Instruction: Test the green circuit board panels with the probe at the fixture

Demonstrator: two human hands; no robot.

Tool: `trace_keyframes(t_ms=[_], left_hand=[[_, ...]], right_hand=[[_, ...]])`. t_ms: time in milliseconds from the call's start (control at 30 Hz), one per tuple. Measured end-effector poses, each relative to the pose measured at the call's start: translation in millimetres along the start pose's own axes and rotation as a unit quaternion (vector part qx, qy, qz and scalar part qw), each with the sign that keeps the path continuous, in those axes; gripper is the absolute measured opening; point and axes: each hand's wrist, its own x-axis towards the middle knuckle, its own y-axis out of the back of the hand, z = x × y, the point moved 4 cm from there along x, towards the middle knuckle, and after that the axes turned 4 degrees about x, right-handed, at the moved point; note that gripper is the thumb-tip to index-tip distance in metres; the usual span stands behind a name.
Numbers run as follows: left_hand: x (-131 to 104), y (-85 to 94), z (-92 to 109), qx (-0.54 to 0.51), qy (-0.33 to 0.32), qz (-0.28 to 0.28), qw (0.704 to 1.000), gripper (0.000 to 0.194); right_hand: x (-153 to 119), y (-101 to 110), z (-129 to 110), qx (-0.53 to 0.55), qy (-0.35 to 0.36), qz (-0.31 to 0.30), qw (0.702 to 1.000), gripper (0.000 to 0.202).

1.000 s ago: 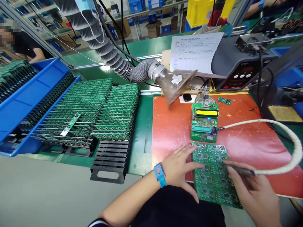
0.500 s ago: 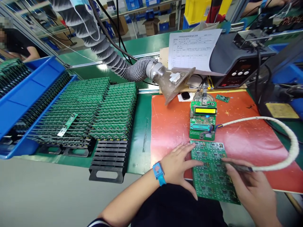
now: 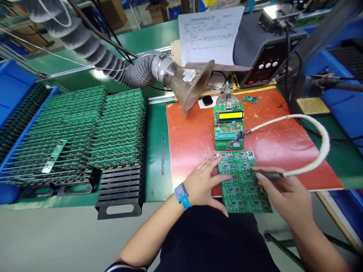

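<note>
A green circuit board panel (image 3: pixel 241 189) lies partly on the red mat (image 3: pixel 193 139), its near end past the mat's edge. My left hand (image 3: pixel 202 181) rests with spread fingers on its left side. In my right hand (image 3: pixel 286 189) is a dark probe (image 3: pixel 270 175), pinched between thumb and fingers, its tip at the panel's upper right. A white sleeved cable (image 3: pixel 326 139) loops from the probe to a green programmer board (image 3: pixel 228 126) with a lit yellow display, just beyond the panel.
Racks of upright green boards (image 3: pixel 116 128) stand at the left beside a blue bin (image 3: pixel 14 98). A fume hose nozzle (image 3: pixel 188 83) hangs over the mat's far edge. Behind are a paper sheet (image 3: pixel 210 37) and a dark instrument (image 3: pixel 266 56). A small green board (image 3: pixel 250 99) lies at the mat's back.
The whole view has shifted, so the bench items appear further left and mostly higher. Both hands keep nearly the same places on the panel, the probe still held.
</note>
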Motion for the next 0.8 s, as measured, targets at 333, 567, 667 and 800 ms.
trace_keyframes(t_ms=[333, 567, 667, 800], left_hand=[[0, 1.4, 1, 0.012, -0.016, -0.008, 1.000, 0.097], [1, 1.0, 2, 0.023, -0.022, -0.001, 1.000, 0.096], [1, 0.7, 2, 0.022, -0.020, -0.003, 1.000, 0.095], [1, 0.7, 2, 0.025, -0.019, -0.002, 1.000, 0.095]], right_hand=[[-18, 14, -12, 0.030, 0.018, 0.016, 0.999, 0.016], [-26, 11, -7, 0.038, 0.011, -0.020, 0.999, 0.012], [-26, 10, -6, 0.035, 0.017, -0.021, 0.999, 0.012], [-27, 11, -3, 0.039, 0.026, -0.029, 0.998, 0.013]])
